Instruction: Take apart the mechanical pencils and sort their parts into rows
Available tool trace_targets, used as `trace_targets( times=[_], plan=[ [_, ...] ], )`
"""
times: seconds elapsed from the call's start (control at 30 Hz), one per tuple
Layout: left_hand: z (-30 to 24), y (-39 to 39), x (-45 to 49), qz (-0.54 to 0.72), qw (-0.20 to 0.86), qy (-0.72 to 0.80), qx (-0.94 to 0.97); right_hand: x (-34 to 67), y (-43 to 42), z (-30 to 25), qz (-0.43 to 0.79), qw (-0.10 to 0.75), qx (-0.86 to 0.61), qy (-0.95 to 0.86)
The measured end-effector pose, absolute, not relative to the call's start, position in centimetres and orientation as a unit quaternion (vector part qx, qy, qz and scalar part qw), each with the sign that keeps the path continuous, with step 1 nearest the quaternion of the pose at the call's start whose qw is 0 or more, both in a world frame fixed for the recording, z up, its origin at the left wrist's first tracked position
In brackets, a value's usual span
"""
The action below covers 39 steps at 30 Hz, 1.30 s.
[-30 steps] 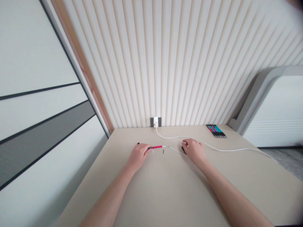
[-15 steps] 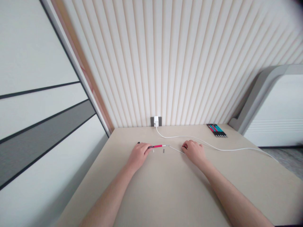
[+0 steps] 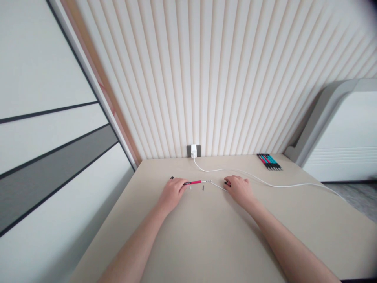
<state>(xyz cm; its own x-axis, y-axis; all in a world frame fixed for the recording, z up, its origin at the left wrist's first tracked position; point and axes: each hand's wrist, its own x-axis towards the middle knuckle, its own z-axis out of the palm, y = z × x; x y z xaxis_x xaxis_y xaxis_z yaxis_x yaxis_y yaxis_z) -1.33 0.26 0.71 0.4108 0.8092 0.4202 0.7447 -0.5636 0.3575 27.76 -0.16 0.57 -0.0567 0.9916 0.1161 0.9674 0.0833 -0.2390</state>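
Observation:
My left hand [image 3: 172, 193] is closed around a red and black pen [image 3: 195, 182], lying sideways with its black end past the knuckles. From the pen's right end sticks a thin white and metallic tip. My right hand [image 3: 240, 189] pinches a small black piece [image 3: 227, 182], partly hidden by the fingers; it may be a pen part. A thin white stick [image 3: 218, 186] slants from near the pen's tip to beneath my right hand. Just below the pen lie a small grey piece [image 3: 203, 188] and a tiny pale piece [image 3: 190, 188] on the table.
On the beige table [image 3: 200, 236], a row of red, blue and black pens [image 3: 269, 162] lies at the back right. A white charger [image 3: 193, 151] sits in the wall socket, its white cable [image 3: 262, 180] running rightward across the table. A ribbed wall stands behind.
My right hand has shifted slightly left with the black piece, which shows more between the fingers. My left hand and the pen have hardly moved.

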Motion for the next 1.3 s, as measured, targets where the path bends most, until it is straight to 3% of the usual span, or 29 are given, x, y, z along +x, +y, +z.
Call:
trace_targets(
  times=[0.43,0.7,0.8,0.97,1.3],
  plan=[
    [0.9,0.3,-1.4,0.277,0.053,0.457,0.844,27.6,-0.1,0.4,0.075,0.172,-0.658,-0.729],
    [0.8,0.3,-1.4,0.264,0.047,0.454,0.85,27.4,0.7,1.1,0.281,0.434,-0.588,-0.623],
    [0.9,0.2,-1.3,0.265,0.049,0.453,0.85,27.1,0.7,1.4,0.375,0.479,-0.559,-0.563],
    [1.1,0.1,-1.2,0.272,0.041,0.453,0.848,26.5,0.6,0.9,0.441,0.522,-0.505,-0.526],
    [1.0,0.1,-1.2,0.28,0.028,0.453,0.846,26.6,0.8,0.5,0.443,0.541,-0.499,-0.512]
  ],
)
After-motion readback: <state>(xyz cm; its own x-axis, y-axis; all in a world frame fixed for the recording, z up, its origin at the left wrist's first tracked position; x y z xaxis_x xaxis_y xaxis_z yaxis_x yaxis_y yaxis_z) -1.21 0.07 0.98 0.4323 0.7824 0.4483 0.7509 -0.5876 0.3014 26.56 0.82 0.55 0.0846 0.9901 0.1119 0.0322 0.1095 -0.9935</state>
